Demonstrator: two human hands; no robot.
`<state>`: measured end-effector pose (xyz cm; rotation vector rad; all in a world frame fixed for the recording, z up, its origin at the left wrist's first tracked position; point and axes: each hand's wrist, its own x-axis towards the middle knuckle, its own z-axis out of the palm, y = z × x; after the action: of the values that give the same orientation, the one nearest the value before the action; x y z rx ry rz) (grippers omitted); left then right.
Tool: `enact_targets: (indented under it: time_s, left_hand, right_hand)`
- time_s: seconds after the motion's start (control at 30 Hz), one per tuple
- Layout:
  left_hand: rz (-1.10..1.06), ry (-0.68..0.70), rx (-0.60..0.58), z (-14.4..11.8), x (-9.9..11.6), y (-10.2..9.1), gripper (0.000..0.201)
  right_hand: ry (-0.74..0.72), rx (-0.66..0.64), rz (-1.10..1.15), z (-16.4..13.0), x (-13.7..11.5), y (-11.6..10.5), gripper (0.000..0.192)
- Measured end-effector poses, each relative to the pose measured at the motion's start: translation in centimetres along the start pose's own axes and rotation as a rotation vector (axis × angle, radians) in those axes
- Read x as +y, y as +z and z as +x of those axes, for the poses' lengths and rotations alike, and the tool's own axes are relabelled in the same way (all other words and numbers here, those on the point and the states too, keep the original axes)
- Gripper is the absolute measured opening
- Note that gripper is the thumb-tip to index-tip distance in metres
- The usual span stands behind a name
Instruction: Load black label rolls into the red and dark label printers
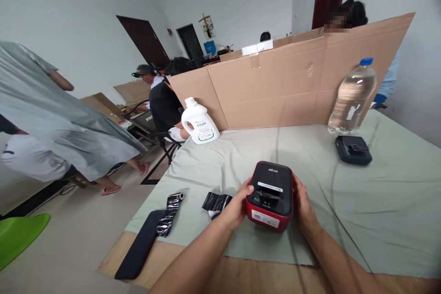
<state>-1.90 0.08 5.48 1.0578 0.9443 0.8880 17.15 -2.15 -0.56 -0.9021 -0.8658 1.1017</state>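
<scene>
Both hands clasp a small red-and-black printer (pixel 272 195), one on each flank. Left hand (pixel 237 206) wraps the left side, thumb up on the black top near the slot. Right hand (pixel 303 204) lies flat against the right side, fingers mostly hidden behind the body. Printer sits on the pale green cloth (pixel 396 202) near the table's front edge, white label facing the wearer.

Just left of the left hand: a crumpled black ribbon (pixel 215 203) with a white core. Further left, a second black roll (pixel 170 213) trailing onto a flat black panel (pixel 139 250) that overhangs the bare wood.

Well back on the right: a black device (pixel 353 149), a clear water bottle (pixel 351 96) with a blue cap just behind it. Back left: a white jug (pixel 199 121). A cardboard wall (pixel 292 82) stands along the far edge. People sit beyond it; another person in grey (pixel 58 119) bends over at far left.
</scene>
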Motion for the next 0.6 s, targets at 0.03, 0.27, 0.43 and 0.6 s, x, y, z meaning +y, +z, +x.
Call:
enact_targets:
  time_s: [0.03,0.27,0.43,0.6]
  left_hand:
    - [-0.082,-0.052,0.032,1.1,0.7,-0.8,0.051]
    - [-0.299,-0.074,0.513,10.3,7.8,-9.9,0.029]
    - [-0.317,-0.026,0.703,13.8,9.9,-14.8,0.030]
    - [-0.340,0.014,0.792,14.5,9.6,-17.4,0.030]
  right_hand:
    - [0.010,0.001,-0.043,0.2,0.4,-0.3,0.059]
    - [0.125,0.060,-0.255,0.3,1.4,-0.2,0.055]
    - [0.128,0.008,-0.316,0.1,1.3,0.2,0.056]
    - [0.129,-0.022,-0.390,0.1,1.6,-0.1,0.054]
